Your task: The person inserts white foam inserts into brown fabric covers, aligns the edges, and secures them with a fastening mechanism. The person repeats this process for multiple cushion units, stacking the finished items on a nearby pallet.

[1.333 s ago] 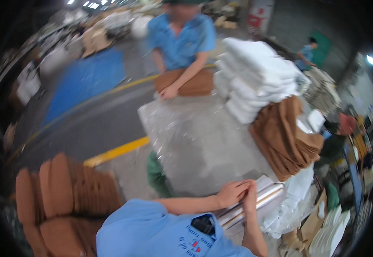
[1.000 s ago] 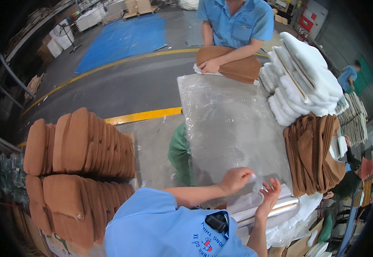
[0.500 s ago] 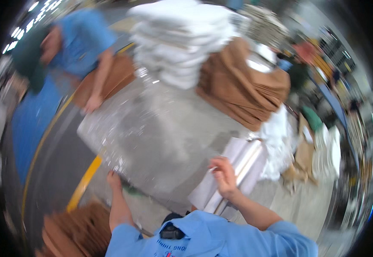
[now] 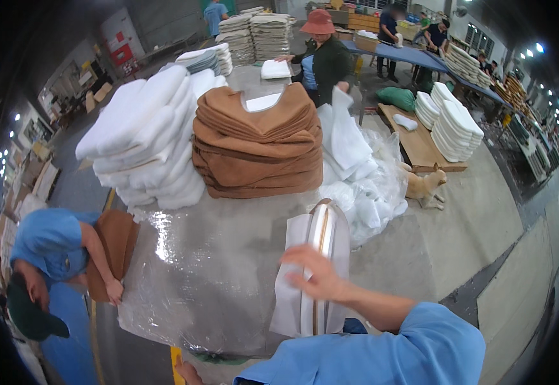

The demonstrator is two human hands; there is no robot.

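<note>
My right hand (image 4: 314,273) is raised over a long pale grey fabric piece (image 4: 281,301), its fingers apart and nothing seen in them. White padding and a narrow brown strip run along the middle of that piece, which lies at the table's near right side. At the lower edge, just off the near left corner of the plastic-covered table (image 4: 209,256), part of my left hand (image 4: 189,372) shows. Its fingers are mostly cut off or hidden. Beyond the grey piece stands a pile of brown fabric covers (image 4: 257,154), with a white pad in its curved top.
Puffy white cushions (image 4: 144,128) are stacked at the far left of the table. White wadding in clear plastic (image 4: 363,199) spills over the right side. A co-worker in blue (image 4: 55,244) holds a brown piece at left; another in a red hat stands behind. A tan dog (image 4: 423,186) lies right.
The view has swung, so the piles now appear further left. My right hand's fingers have spread over the grey piece. My left hand has dropped toward the lower edge of the picture.
</note>
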